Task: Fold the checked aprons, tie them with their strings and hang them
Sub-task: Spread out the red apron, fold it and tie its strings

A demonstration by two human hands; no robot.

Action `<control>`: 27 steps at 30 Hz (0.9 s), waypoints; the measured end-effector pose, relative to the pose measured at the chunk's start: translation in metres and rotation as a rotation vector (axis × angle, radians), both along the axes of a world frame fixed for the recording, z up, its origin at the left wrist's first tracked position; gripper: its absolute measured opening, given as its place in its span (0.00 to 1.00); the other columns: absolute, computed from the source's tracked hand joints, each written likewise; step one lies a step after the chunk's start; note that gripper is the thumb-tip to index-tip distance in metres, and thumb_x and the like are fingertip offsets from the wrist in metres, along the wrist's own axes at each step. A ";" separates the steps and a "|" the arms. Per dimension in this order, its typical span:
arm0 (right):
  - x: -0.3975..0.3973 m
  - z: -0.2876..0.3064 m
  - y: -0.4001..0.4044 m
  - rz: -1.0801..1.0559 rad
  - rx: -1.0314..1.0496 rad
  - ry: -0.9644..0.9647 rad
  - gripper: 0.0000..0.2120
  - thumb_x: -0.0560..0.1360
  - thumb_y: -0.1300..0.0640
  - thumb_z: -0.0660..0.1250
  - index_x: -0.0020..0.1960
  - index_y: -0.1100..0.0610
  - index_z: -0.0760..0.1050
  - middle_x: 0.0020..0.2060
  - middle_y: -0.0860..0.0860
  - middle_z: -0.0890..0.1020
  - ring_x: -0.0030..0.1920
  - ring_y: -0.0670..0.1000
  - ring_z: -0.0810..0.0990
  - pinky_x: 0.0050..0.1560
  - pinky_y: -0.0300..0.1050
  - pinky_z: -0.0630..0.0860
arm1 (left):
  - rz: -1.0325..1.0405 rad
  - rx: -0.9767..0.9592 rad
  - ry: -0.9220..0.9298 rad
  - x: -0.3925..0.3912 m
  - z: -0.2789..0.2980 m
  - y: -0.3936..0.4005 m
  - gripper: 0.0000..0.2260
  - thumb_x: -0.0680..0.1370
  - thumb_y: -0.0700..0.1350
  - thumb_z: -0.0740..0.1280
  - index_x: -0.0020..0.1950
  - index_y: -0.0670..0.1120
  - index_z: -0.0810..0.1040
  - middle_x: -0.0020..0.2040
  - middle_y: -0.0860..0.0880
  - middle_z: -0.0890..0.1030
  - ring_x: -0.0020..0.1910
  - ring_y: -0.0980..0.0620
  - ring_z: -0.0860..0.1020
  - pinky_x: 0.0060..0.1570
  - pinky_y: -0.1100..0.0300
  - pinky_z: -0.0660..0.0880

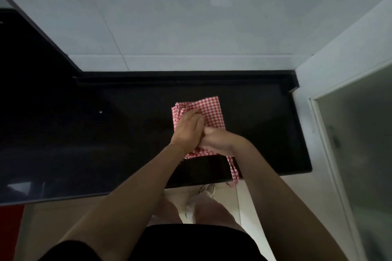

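Note:
A red-and-white checked apron lies folded into a small bundle on the black countertop, right of centre. My left hand lies over the bundle's left part, its fingers bent down onto the cloth. My right hand grips the bundle's near edge, thumb against my left hand. A checked string trails from under my right hand and hangs over the counter's front edge.
The counter ends at a white wall behind and a white door frame with frosted glass on the right. A raised black surface stands at the left. Tiled floor and a white shoe show below.

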State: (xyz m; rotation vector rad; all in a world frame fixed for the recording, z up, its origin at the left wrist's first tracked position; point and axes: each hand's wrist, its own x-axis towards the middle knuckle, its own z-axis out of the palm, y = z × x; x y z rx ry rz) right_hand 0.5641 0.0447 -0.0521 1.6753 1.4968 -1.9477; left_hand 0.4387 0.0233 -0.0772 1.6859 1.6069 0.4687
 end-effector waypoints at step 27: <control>0.044 -0.064 -0.003 0.063 0.883 -0.525 0.39 0.79 0.37 0.57 0.80 0.57 0.48 0.76 0.57 0.61 0.74 0.56 0.62 0.72 0.56 0.63 | -0.190 -0.043 0.621 -0.018 -0.050 -0.013 0.46 0.68 0.80 0.45 0.77 0.60 0.31 0.77 0.48 0.29 0.77 0.47 0.31 0.75 0.36 0.40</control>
